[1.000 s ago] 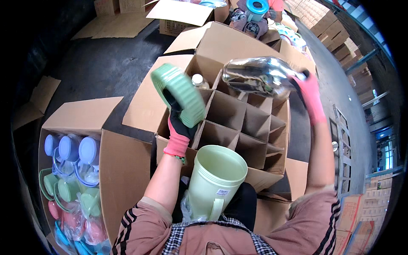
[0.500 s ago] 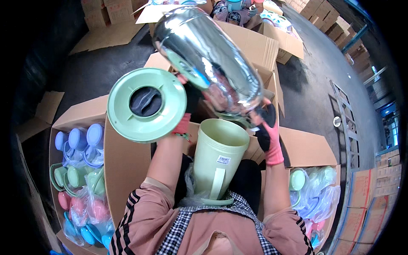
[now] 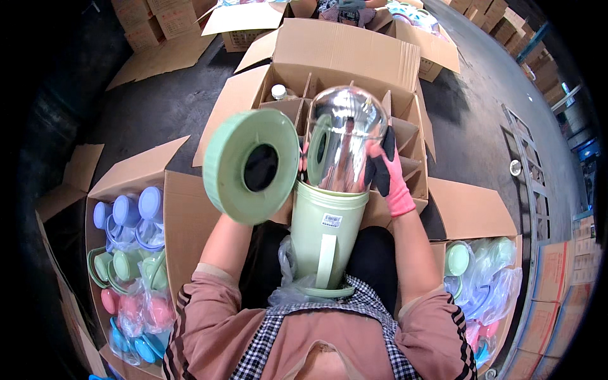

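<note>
A silvered glass thermos liner stands nearly upright, its lower end inside the mouth of a light green thermos body with a handle. My right hand, in a pink and black glove, grips the liner's right side. My left hand is mostly hidden behind a green ring-shaped thermos collar, which it holds; its pink fingertips show against the liner's left side. The body rests upright between my thighs, with a clear plastic bag bunched about its base.
Ahead stands an open divided carton with a white-capped bottle in one cell. Open cartons at left and right hold bagged coloured thermos parts. Another person's gloved hand shows at the far edge among more boxes.
The liner has swung from a tilted position above the carton to nearly upright, its lower end now in the green body. The collar in my left hand has moved right and turned.
</note>
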### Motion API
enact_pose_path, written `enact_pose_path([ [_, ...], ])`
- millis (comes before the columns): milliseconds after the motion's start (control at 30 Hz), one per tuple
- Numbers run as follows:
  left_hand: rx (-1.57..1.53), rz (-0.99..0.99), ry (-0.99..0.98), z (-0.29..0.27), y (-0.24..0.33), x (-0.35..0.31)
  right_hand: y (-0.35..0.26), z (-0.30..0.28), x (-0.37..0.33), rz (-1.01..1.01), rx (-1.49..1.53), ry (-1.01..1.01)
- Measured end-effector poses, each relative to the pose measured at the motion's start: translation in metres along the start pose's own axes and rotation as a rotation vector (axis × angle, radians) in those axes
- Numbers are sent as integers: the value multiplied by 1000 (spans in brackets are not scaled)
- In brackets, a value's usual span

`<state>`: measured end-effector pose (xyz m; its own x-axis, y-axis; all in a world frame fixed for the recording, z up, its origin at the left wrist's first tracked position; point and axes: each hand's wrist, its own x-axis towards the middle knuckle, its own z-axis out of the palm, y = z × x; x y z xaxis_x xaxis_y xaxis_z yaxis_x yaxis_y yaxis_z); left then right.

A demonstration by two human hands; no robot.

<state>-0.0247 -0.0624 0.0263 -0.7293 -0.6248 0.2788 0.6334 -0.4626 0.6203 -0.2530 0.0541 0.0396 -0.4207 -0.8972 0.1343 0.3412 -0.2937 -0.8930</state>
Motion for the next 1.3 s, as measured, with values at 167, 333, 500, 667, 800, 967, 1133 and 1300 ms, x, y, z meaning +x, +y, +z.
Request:
enact_pose_path([
  [167,-173,-52,192,4,-8,-20,-29,15,-10,152,-426,-126],
  [333,-616,-174,286,16,-11,-25,-43,21,-19,405,-877,-370],
  [500,0,-36,163,35,-13,-29,-47,36,-13,380,-1138,-776],
  [667,-476,21,18,83,11,-15,-40,16,-7,342,-445,-395],
  [800,764,591,446,62,31,24,-53,37,6,272,195,-147],
  [967,1016,148,-126,46,19,53,-30,17,43,1,56,222],
  [1133,768,-110,-35,-5,-16,8,32,-12,6,86,-71,138],
  [1300,1012,-42,17,29,-18,-21,14,-1,-32,131,-98,95],
])
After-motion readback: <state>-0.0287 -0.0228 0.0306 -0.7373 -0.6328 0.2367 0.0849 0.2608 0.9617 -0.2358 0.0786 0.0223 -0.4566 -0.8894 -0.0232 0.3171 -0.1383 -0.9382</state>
